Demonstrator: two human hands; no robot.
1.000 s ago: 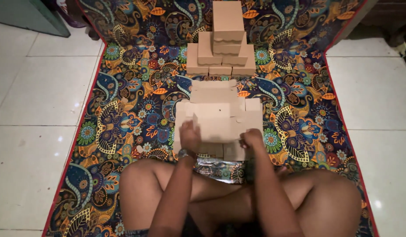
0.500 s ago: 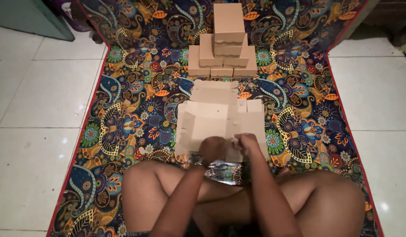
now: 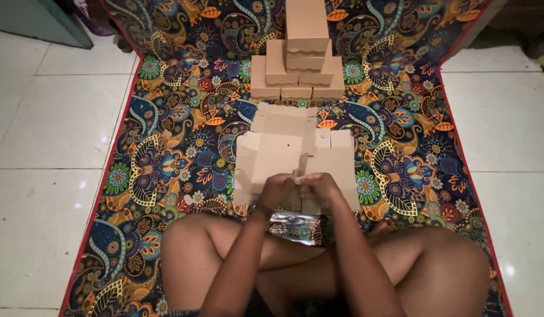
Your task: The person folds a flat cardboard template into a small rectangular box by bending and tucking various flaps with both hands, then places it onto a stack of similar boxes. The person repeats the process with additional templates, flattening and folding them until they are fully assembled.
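While both hands meet, left hand (image 3: 276, 189) and right hand (image 3: 319, 186) pinch the near edge of flat cardboard box blanks (image 3: 295, 158) lying just beyond them.

We see dim, warm light; small glare spots glint on the floor tiles (image 3: 46, 194) left of the left hand (image 3: 276, 189). Corners darken, edges bow slightly, focus stays soft.

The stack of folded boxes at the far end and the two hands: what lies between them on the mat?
In the head view, flat unfolded cardboard blanks lie between the stack of folded boxes and the hands, on the patterned mat.
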